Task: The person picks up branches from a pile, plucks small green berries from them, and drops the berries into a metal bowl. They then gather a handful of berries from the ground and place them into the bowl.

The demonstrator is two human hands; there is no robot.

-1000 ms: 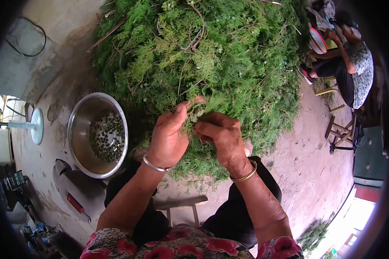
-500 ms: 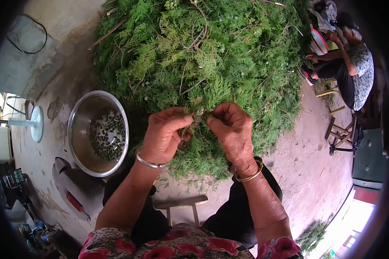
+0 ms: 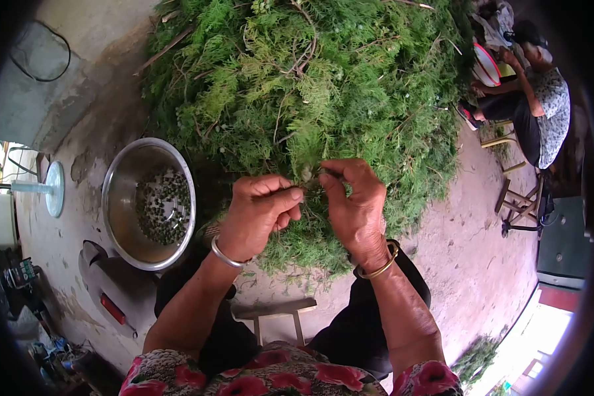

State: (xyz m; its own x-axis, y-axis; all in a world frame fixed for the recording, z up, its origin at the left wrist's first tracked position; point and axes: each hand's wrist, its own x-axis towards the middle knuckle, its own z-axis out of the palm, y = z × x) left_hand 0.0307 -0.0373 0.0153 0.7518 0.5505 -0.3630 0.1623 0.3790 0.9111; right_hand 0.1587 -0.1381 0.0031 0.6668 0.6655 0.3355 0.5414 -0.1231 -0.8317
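A big heap of green conifer branches [image 3: 264,86] fills the upper middle. Over its near edge, my left hand [image 3: 261,214] is closed, thumb pressed to the fingers on a green sprig [image 3: 305,148]. Close on its right, my right hand [image 3: 355,204] is pinched near the same sprig, its thumb and forefinger by a small pale cone; what lies between them is too small to make out. A steel basin [image 3: 115,218] stands left of my hands, with many small green cones [image 3: 165,208] at its bottom.
A wooden stool [image 3: 277,309] is between my knees. A red-handled tool [image 3: 113,308] lies at the lower left, near a pale green fan [image 3: 55,189]. At the upper right a seated person [image 3: 551,99] works beside a red-rimmed container [image 3: 487,64]. A folding stool [image 3: 521,201] stands below.
My left hand has turned and its fingers are more curled. My right fingertips have shifted slightly, and the sprig between my hands has moved.
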